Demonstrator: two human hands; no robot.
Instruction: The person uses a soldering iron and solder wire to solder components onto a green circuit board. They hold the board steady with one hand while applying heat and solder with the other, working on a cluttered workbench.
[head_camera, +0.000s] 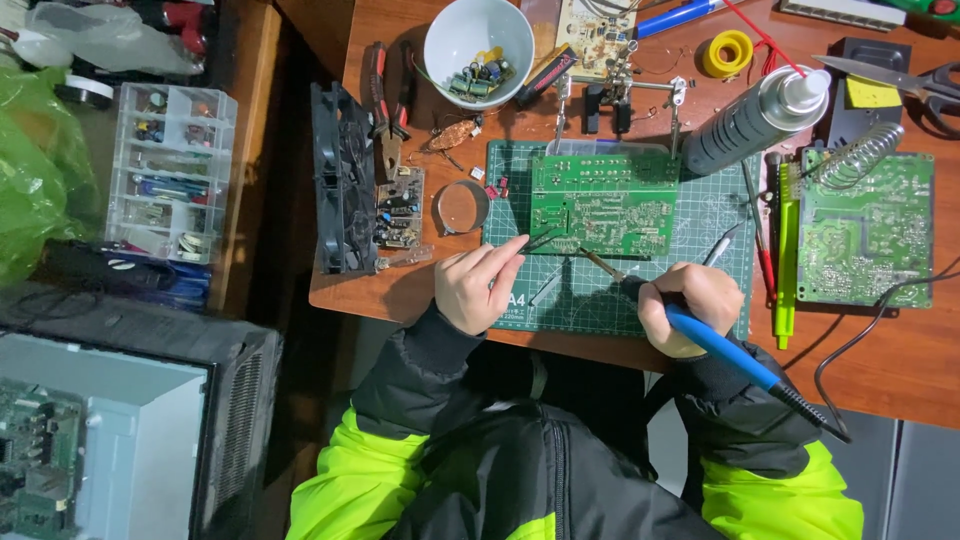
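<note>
We see the soldering iron (700, 330) lying on a slant, tip up-left toward the near edge of the green circuit board (603, 203), blue handle trailing down-right. Our right hand (690, 305) is wrapped round its grip. Our left hand (478, 285) pinches what looks like thin tweezers (540, 240) at the board's corner. The board rests on a green cutting mat (600, 290) on a cluttered wooden desk (900, 350).
</note>
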